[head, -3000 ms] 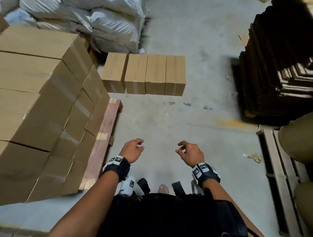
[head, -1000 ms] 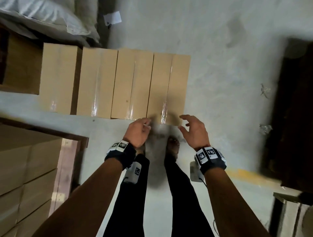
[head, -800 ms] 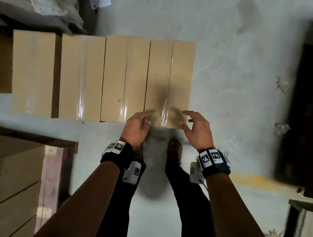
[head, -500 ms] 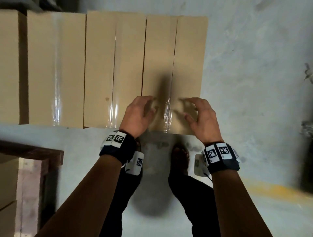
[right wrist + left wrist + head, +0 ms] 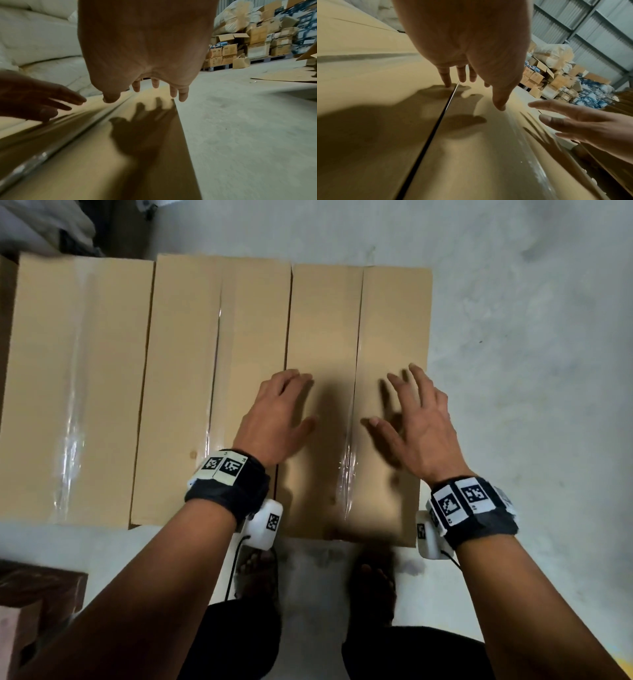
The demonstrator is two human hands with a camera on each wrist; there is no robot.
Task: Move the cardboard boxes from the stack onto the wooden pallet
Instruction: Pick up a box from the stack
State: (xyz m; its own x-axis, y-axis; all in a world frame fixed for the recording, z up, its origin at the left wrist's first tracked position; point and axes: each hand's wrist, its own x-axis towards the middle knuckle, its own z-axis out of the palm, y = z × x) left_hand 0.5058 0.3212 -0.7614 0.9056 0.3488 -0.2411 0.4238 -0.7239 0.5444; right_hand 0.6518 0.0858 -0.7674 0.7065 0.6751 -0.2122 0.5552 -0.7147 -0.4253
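Reach stage — left hand [image 5: 274, 419] and right hand [image 5: 416, 426], fingers spread and grasping nothing, hover over the end box [image 5: 356, 344] directly beneath them; next, grip its sides.

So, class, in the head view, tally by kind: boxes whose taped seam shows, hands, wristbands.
Boxes: 3
Hands: 2
Wristbands: 2
Total: 7
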